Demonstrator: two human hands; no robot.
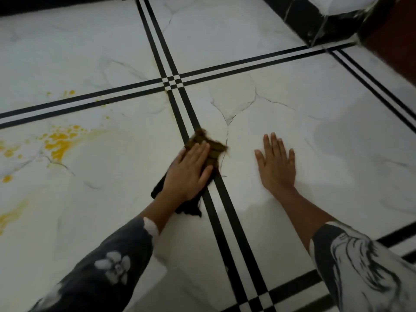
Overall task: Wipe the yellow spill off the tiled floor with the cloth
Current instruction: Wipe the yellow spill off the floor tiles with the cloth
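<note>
A dark, frayed cloth (208, 144), stained brownish-yellow at its far end, lies on the white marble floor across a black double stripe. My left hand (188, 171) presses flat on top of it, fingers together, pointing away from me. My right hand (275, 162) rests palm down on the bare tile to the right, fingers spread, holding nothing. The yellow spill (57, 143) sits far to the left of the cloth as a bright puddle with scattered drops. Fainter yellow smears (11, 216) lie near the left edge, and small drops (69, 93) dot the tile beyond the stripe.
Black double stripes (173, 83) cross the white floor in a grid. A black marble base (299, 16) with something white on it stands at the top right, next to a dark reddish surface (391, 41). A black skirting (56, 3) runs along the top left.
</note>
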